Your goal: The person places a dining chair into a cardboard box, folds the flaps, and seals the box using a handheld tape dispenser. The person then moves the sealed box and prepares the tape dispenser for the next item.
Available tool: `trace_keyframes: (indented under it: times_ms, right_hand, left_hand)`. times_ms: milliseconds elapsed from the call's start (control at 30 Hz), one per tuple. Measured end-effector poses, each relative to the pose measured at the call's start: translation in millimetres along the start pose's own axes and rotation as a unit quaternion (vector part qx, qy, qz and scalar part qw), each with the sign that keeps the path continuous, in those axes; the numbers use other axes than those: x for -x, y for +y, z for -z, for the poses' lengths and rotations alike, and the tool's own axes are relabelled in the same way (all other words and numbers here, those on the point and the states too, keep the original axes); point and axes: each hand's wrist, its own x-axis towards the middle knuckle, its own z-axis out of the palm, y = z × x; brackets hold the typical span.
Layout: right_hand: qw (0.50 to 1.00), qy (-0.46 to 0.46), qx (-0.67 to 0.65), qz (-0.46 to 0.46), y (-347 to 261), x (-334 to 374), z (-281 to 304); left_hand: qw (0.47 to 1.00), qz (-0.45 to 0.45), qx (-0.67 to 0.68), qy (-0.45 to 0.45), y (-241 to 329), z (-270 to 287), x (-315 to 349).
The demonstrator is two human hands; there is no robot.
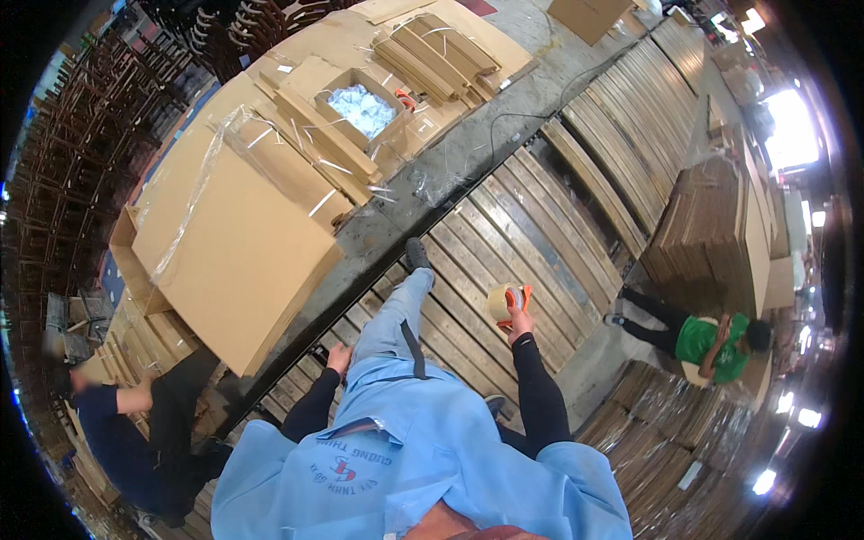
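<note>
My right hand (519, 324) is closed round the orange handle of a tape dispenser (515, 301), held out over the slatted wooden floor. A wide roll of clear, yellowish packing tape (497, 303) sits in it. Beside my left thigh hangs my left hand (338, 358), near the edge of the slats. Its fingers are too small and partly turned away to tell whether they are curled or spread, and no object shows in it. Ahead of it to the left lies a large stack of flat cardboard (238, 247).
Slatted wooden platforms (531, 225) run ahead to the right. An open carton (362, 106) holds pale blue-white material among cardboard strips. A person in dark clothes (135, 432) is at left; another in green (715, 349) is at right, near stacked cardboard (706, 229). Wrapped bundles (670, 414) stand nearby.
</note>
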Motion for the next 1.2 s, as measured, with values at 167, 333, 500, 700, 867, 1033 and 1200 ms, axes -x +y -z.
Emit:
trace_keyframes:
  times_ms: [167, 333, 500, 700, 867, 1033, 1200]
  right_hand:
    - [0.993, 0.009, 0.119, 0.019, -97, -89, -57]
    - [0.976, -0.03, 0.205, 0.073, -210, -152, -157]
    - [0.915, -0.096, 0.34, 0.193, -266, -306, -280]
    - [0.757, -0.077, 0.537, 0.364, -281, -544, -469]
    - [0.807, -0.027, 0.478, 0.347, -274, -619, -619]
    - [0.821, -0.059, 0.387, 0.415, -230, -655, -651]
    - [0.693, 0.044, 0.371, 0.617, -240, -623, -669]
  left_hand:
    - [0.949, 0.016, 0.227, -0.216, 153, -44, -85]
    - [0.984, -0.041, -0.112, -0.135, 264, -98, -106]
    - [0.975, -0.046, -0.162, -0.145, 302, -143, -92]
    - [0.986, 0.164, -0.016, 0.02, 316, -216, -113]
    - [0.947, 0.272, 0.041, 0.166, 362, -268, -95]
    - [0.938, 0.292, 0.039, 0.182, 366, -300, -93]
    - [0.914, 0.366, 0.08, 0.154, 386, -309, -92]
